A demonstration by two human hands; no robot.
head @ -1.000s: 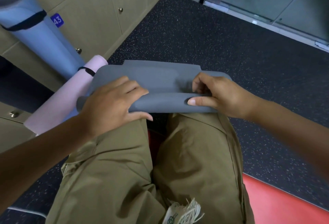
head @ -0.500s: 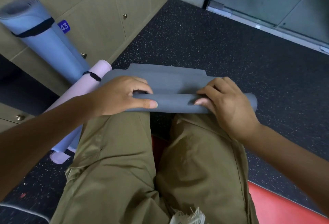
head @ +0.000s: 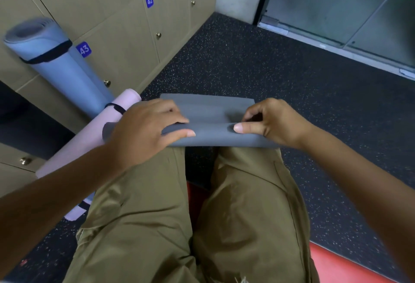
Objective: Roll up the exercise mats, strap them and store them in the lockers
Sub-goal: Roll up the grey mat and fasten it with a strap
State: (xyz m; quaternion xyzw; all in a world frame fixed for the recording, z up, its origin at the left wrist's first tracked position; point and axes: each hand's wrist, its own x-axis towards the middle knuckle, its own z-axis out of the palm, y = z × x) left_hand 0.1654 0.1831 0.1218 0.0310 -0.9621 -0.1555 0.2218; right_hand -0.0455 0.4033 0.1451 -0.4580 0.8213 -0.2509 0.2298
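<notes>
Grey mat (head: 208,112), partly rolled, near edge a tight tube.

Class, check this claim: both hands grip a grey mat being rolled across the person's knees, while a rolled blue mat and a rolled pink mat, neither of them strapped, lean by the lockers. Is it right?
One error. The head view shows black straps around both the blue mat and the pink mat. The rest holds: the left hand and right hand grip the grey mat, and the rolled mats lean by the lockers.

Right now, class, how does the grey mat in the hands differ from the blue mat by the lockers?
The grey mat is only partly rolled, a flat stretch still open; the blue mat is fully rolled. The grey mat has no strap; the blue mat wears a dark one. The grey lies across the knees; the blue leans upright. Both are foam mats.
</notes>
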